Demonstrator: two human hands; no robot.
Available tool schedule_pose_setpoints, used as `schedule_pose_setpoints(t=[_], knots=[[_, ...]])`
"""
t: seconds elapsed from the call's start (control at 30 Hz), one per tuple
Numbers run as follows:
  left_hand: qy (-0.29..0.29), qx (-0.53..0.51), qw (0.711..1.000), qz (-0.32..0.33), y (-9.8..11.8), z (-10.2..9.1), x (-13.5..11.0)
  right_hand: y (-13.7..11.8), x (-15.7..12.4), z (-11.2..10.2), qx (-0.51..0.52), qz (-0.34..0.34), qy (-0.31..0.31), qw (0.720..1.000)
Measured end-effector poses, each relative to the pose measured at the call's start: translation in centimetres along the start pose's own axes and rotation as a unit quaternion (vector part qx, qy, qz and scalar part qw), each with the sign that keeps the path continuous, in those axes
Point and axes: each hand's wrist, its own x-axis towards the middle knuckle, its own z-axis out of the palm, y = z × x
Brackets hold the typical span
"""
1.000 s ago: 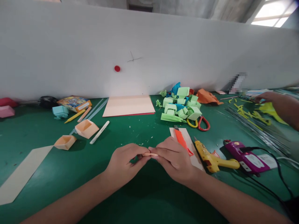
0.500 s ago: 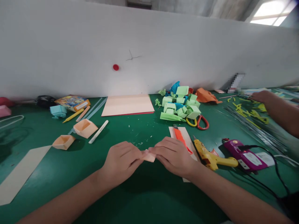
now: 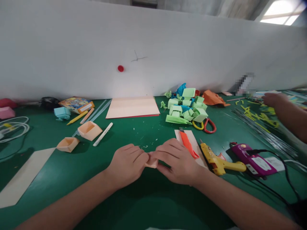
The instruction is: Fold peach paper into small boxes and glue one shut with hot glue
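Both my hands meet over the middle of the green table, pinching a small folded piece of peach paper [image 3: 151, 162] between them. My left hand [image 3: 129, 162] is closed on its left side, thumb and forefinger pressed together. From the right, my right hand [image 3: 177, 159] grips the same piece with bent fingers, which hide part of it. Two folded peach paper boxes, a larger one [image 3: 89, 131] and a smaller one [image 3: 67, 144], stand to the left. Just beyond my right hand, an orange utility knife [image 3: 188, 144] lies on a strip of peach paper [image 3: 195, 140].
A yellow glue gun [image 3: 217, 159] and a purple device with a cable [image 3: 254, 158] lie right. Behind are folded green paper pieces [image 3: 187, 107], scissors [image 3: 209, 125] and peach sheets [image 3: 133, 107]. A white stick [image 3: 103, 134] and long paper strip [image 3: 26, 175] lie left. Another person's hand [image 3: 273, 99] is far right.
My fingers have shifted on the folded paper; the right fingers now reach further over it and its front side is tilted differently. The view has moved slightly left.
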Motion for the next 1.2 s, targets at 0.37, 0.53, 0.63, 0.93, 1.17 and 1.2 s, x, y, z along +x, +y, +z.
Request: schedule_pose_setpoints(t=[0.37,0.53,0.63,0.93,1.17,1.2], knots=[[-0.069,0.024,0.997,0.040,-0.3,0.6,-0.4,0.2,-0.3,0.5,-0.050,-0.019,-0.040,0.998],[-0.046,0.038,0.997,0.049,-0.5,0.7,-0.6,0.8,-0.3,0.5,-0.019,0.008,-0.032,0.999],[-0.028,0.033,0.998,0.043,-0.6,0.6,-0.7,1.2,-0.6,0.7,-0.003,0.035,-0.046,0.998],[-0.075,-0.191,0.963,-0.173,-0.6,0.8,-0.8,1.4,-0.6,0.7,0.020,0.051,0.018,0.998],[-0.125,-0.473,0.809,-0.327,-1.0,1.1,-0.1,1.0,-0.5,0.6,0.065,0.123,-0.006,0.990],[-0.118,-0.492,0.794,-0.337,-1.2,1.3,-0.1,0.9,-0.5,0.6,0.078,0.145,-0.024,0.986]])
